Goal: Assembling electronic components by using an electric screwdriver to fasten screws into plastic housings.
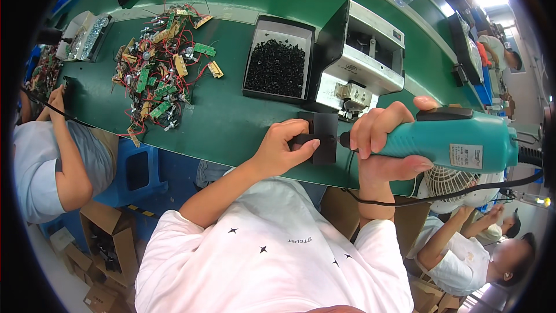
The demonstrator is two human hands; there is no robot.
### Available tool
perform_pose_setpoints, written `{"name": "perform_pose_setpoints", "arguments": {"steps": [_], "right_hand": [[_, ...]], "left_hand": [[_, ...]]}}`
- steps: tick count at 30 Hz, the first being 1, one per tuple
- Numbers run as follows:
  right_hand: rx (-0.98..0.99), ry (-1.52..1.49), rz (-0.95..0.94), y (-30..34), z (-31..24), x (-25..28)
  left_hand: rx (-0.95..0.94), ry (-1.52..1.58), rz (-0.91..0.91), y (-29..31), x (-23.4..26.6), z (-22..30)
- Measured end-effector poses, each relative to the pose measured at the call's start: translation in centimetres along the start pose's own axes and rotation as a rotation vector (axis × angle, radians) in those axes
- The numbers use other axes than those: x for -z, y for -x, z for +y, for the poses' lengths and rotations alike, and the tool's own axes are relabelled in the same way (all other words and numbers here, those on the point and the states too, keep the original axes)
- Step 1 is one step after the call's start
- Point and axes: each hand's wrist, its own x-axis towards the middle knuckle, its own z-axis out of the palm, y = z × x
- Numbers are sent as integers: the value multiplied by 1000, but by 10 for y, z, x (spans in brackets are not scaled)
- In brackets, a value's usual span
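Observation:
My right hand (382, 139) is wrapped round the body of a teal electric screwdriver (440, 139), which points left. Its dark tip meets or nearly meets a black plastic housing (326, 145) at the table's near edge; contact cannot be made out exactly. That housing is pinched in my left hand (284, 148), with the thumb on its near side. Part of the housing is hidden behind my fingers. Just beyond my hands stands a metal screw feeder (370, 46) with a black side. Beside it a grey tray (285, 25) holds many small black screws (275, 66).
Wired circuit boards (159, 81) lie heaped on the green table (223, 119). A box of small metallic parts (87, 37) is at the far left. The screwdriver's cable (463, 190) loops near my right wrist. A white fan (452, 182) stands to the right. Other people sit on both sides.

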Motion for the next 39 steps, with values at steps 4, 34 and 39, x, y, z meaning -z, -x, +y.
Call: {"name": "perform_pose_setpoints", "arguments": {"steps": [4, 34, 39], "right_hand": [[-44, 32, 6, 1, 1, -2], [17, -309, -109, 13, -21, 120], [-5, -139, 420, -74, 14, 250]], "left_hand": [[-14, 12, 21, 0, 0, 1], [-231, -727, 221, -265, 139, 56], [-250, -790, 118, -280, 132, 66]]}}
